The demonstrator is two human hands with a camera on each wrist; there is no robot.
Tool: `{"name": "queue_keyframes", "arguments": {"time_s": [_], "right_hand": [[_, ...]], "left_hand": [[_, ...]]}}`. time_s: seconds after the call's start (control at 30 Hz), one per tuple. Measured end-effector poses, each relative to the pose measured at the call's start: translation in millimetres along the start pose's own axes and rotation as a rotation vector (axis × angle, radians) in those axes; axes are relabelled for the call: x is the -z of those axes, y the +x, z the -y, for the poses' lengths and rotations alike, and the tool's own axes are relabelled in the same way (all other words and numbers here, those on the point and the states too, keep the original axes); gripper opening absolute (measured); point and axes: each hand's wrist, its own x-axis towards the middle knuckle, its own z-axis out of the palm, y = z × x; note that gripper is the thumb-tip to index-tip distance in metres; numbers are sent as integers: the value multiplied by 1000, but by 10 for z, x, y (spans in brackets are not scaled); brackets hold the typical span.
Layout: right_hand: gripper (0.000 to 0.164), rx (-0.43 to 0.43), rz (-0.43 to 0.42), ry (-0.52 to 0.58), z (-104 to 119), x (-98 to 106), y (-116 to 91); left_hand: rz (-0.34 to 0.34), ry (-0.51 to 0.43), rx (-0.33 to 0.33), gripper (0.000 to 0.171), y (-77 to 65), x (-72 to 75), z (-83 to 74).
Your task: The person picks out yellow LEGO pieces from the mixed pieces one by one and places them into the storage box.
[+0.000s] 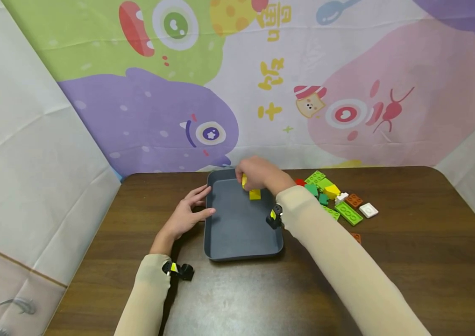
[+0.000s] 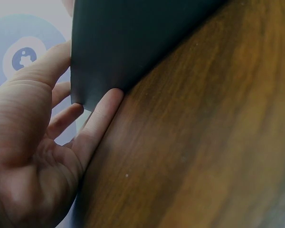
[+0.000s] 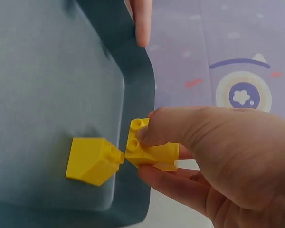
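My right hand (image 1: 258, 173) pinches a yellow building block (image 3: 149, 147) between thumb and fingers, close to the far wall of the dark grey tray (image 1: 237, 233). Two studs on that block face the camera in the right wrist view. A second yellow block (image 3: 92, 160) with a sloped side lies inside the tray, right beside the held one. Along the tray's left side rests my left hand (image 1: 187, 214), fingers extended against the outer wall and thumb at the rim. In the left wrist view, the little finger (image 2: 104, 111) lies low near the tabletop.
Loose blocks in several colours lie right of the tray, among them a light green plate (image 1: 348, 213), a white tile (image 1: 368, 210) and a brown block (image 1: 354, 201). The wooden table (image 1: 237, 298) ends at a cartoon-printed cloth (image 1: 262, 135). My right forearm crosses above the tray's right rim.
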Motion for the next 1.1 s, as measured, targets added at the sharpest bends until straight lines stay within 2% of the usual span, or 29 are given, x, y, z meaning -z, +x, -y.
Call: {"name": "queue_keyframes", "arguments": {"time_s": [0.63,1.1], "right_hand": [[12,65,-29,22,193,14,37],[17,93,-166,28,214,-177,63]], "left_hand": [[9,-24,-1,73,4,-9,-45],[6,-7,5,72,-5,-3,-18]]}}
